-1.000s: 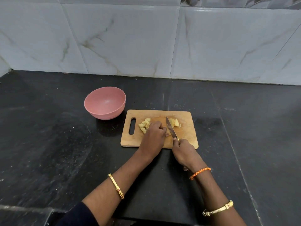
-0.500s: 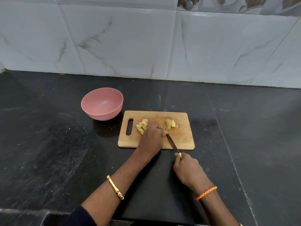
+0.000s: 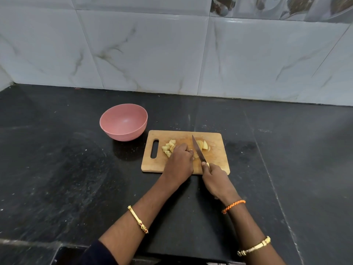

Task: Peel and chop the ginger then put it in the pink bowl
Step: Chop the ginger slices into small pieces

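Note:
A wooden cutting board [image 3: 215, 155] lies on the black counter. A heap of small chopped ginger pieces [image 3: 168, 148] sits near its handle slot. A few larger ginger slices [image 3: 204, 145] lie to the right of the blade. My left hand [image 3: 179, 161] rests curled on the board, pinning a ginger piece [image 3: 195, 155] beside the blade. My right hand [image 3: 214, 177] grips a knife [image 3: 198, 151] whose blade points away from me, tip up over the board. The pink bowl [image 3: 123, 121] stands empty to the board's left.
The black stone counter [image 3: 57, 169] reaches back to a white marble-tile wall [image 3: 172, 54]. The counter's front edge runs just below my forearms.
The knife, drawn back toward me half a second ago, has pushed forward again across the board with my right hand. My left hand stays in place on the ginger.

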